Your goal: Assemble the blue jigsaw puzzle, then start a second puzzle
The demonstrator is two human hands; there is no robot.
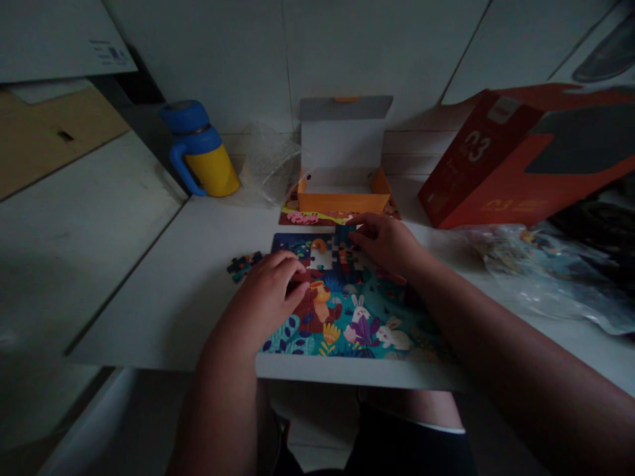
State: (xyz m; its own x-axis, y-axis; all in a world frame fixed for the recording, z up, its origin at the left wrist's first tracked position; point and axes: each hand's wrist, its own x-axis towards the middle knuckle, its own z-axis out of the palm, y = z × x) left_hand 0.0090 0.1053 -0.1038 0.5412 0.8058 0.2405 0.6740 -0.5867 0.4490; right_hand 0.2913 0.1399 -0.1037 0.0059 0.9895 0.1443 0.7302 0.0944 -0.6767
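Note:
A partly assembled jigsaw puzzle [327,330] with rabbits, a bear and plants lies near the table's front edge. White gaps show in its upper part. My right hand [384,241] pinches a dark blue-teal puzzle piece [343,233] over the puzzle's top edge. On the puzzle's left side rests my left hand [272,287], fingers bent and thumb apart, with nothing visible in it. Just beyond its knuckles lie a few loose puzzle pieces [241,266] on the white table. Both forearms cover parts of the puzzle.
An open orange box [344,202] stands behind the puzzle on a printed brown sheet [302,217]. A blue-and-yellow jug [211,165] and clear plastic wrap [270,168] are at back left. A large red box [476,158] and a plastic bag [540,271] sit right.

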